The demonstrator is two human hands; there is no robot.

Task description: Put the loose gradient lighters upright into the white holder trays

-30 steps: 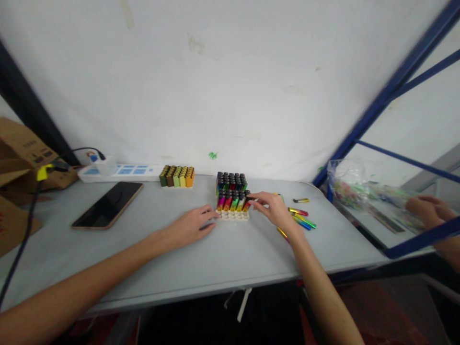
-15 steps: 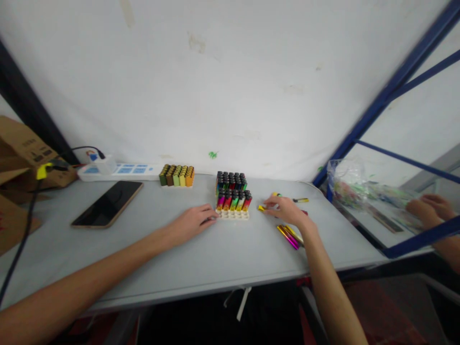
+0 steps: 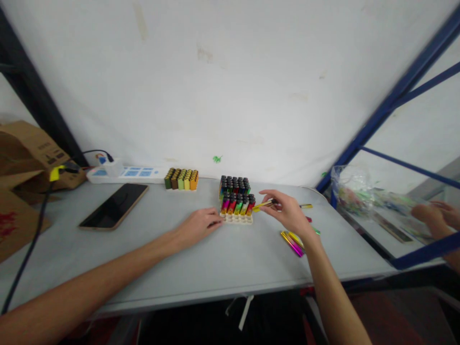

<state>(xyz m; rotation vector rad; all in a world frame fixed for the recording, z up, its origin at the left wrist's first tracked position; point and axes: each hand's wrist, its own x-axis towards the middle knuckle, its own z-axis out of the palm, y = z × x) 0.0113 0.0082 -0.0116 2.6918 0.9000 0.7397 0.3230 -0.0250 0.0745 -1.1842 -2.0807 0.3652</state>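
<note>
My right hand (image 3: pixel 281 207) pinches a yellow lighter (image 3: pixel 264 205) close to the right side of a white holed rack (image 3: pixel 237 219). Coloured lighters with black tops (image 3: pixel 237 205) stand upright in the rack, and its front holes show bare. Directly behind is a block of dark-topped lighters (image 3: pixel 235 184). The fingers of my left hand (image 3: pixel 203 222) are closed on the rack's left front corner. Loose shiny lighters (image 3: pixel 293 243), gold and magenta, lie on the table below my right hand; others lie partly hidden behind that hand.
A phone (image 3: pixel 114 206) lies on the left, near a white power strip (image 3: pixel 127 175). Another block of lighters (image 3: pixel 181 179) stands by the wall. Paper bags (image 3: pixel 36 158) are at far left. A blue frame (image 3: pixel 362 129) bounds the right; beyond it are a plastic bag (image 3: pixel 354 191) and another person's hands (image 3: pixel 433 214).
My right hand has lifted the yellow lighter off the table and brought it up beside the rack. My left hand stays at the rack's corner. The view has shifted slightly.
</note>
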